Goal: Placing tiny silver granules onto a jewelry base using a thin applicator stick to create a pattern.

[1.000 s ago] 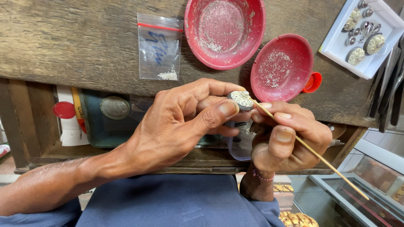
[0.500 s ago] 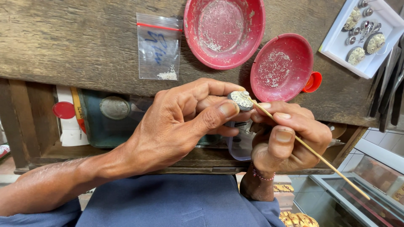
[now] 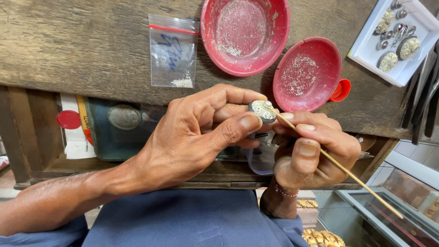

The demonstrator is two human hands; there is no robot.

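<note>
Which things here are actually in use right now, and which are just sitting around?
In use: left hand pinching the round studded piece; right hand holding the thin stick.

Lying about: two red dishes, plastic bag, white tray.

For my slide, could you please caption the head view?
Left hand holds a small oval piece; right hand touches it with a thin stick.

You get bright, even daylight here, sharp across the wooden bench (image 3: 91,50). Soft shadows fall under both red bowls (image 3: 245,34), and the shelf (image 3: 119,132) below sits dim. Wide-lens bending curves the edges; the plastic bag (image 3: 173,51) glints faintly.
</note>
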